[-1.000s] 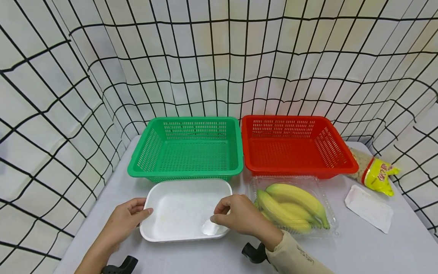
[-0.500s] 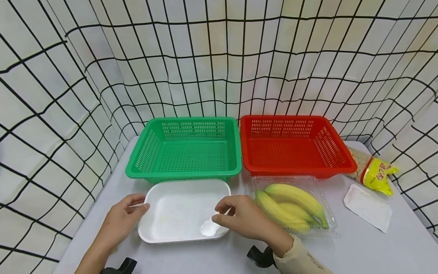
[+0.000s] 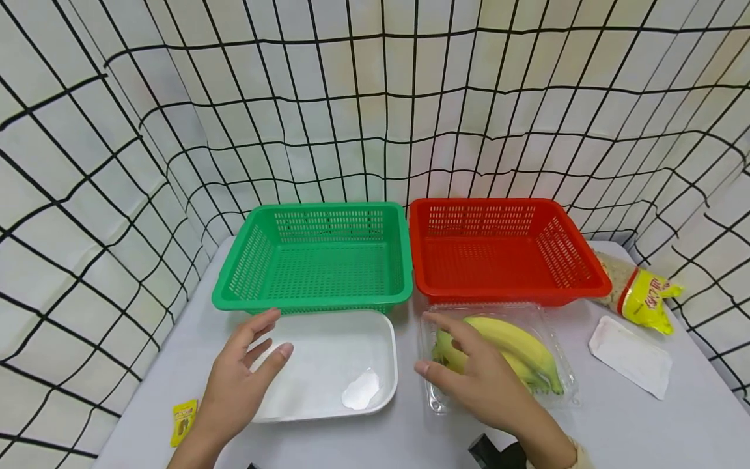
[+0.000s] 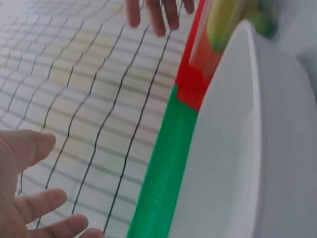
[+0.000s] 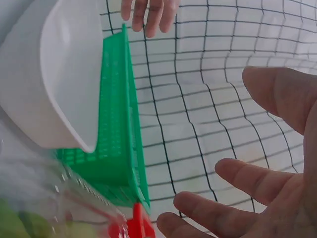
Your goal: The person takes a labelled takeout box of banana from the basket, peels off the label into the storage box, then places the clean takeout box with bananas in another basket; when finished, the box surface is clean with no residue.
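Observation:
A shallow white tray (image 3: 316, 365) with rounded corners lies in front of the green basket (image 3: 328, 303); a bright glossy patch shows near its right front corner. Over the tray's left end hovers my left hand (image 3: 237, 381), fingers spread and holding nothing. My right hand (image 3: 492, 387) is raised over a clear plastic box (image 3: 436, 398) and hides part of the bananas (image 3: 521, 339) in it. Both wrist views show the hands apart from the tray, with thumbs and fingers extended: left hand (image 4: 34, 193) and right hand (image 5: 267, 188).
A red basket (image 3: 498, 270) stands beside the green one. At right lie a bag with a yellow label (image 3: 647, 299) and a flat white packet (image 3: 633, 355). A small yellow sachet (image 3: 184, 421) is by the left forearm. Black netting surrounds the table's back and sides.
Both hands have let go of the tray's ends and lifted. The right hand moved rightward over the banana box; the left moved slightly right. The yellow sachet has come into view.

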`<state>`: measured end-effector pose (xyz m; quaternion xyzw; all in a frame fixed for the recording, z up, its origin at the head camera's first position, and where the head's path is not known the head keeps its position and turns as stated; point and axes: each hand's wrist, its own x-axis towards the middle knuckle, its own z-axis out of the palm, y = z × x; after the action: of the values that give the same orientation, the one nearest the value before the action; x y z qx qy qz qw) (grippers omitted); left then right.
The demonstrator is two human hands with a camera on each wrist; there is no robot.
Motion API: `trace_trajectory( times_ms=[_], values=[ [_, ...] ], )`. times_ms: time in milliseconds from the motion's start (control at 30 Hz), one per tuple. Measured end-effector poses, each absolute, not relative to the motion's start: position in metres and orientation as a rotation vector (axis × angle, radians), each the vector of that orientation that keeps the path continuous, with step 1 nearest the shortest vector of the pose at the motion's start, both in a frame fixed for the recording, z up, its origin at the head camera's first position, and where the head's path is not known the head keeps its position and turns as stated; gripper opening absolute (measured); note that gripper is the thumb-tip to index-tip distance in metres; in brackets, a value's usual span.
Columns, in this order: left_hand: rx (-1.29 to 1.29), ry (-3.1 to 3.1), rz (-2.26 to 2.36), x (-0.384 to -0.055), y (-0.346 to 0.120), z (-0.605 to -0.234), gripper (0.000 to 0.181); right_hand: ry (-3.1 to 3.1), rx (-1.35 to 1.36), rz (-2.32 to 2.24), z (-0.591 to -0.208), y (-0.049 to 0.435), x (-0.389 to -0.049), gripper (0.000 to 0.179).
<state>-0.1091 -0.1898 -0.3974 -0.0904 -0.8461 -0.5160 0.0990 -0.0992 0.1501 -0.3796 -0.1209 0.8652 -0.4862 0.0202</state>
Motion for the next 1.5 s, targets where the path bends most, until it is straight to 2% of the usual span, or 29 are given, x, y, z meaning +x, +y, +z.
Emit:
trace_trajectory(
  times_ms=[133, 333, 700, 1200, 1500],
  values=[
    [-0.400, -2.465, -1.586, -0.105, -0.165, -0.397, 0.056, 2.719, -0.358, -1.604, -0.379, 0.166, -0.096, 0.067],
    [-0.585, -2.467, -1.734, -0.099, -0.126, -0.404, 0.063, 2.780, -0.186, -1.575, -0.378, 0.193, -0.093, 0.077],
    [-0.662, -2.612, -2.108, -0.093, -0.064, -0.407, 0.084, 2.880, 0.019, -1.540, -0.387, 0.245, -0.093, 0.078],
    [-0.632, -2.801, -2.104, -0.085, -0.030, -0.424, 0.097, 2.673, 0.298, -1.524, -0.407, 0.285, -0.098, 0.086],
    [-0.683, -2.730, -2.062, -0.088, -0.021, -0.435, 0.103, 2.569, 0.301, -1.514, -0.425, 0.296, -0.097, 0.093]
  ],
)
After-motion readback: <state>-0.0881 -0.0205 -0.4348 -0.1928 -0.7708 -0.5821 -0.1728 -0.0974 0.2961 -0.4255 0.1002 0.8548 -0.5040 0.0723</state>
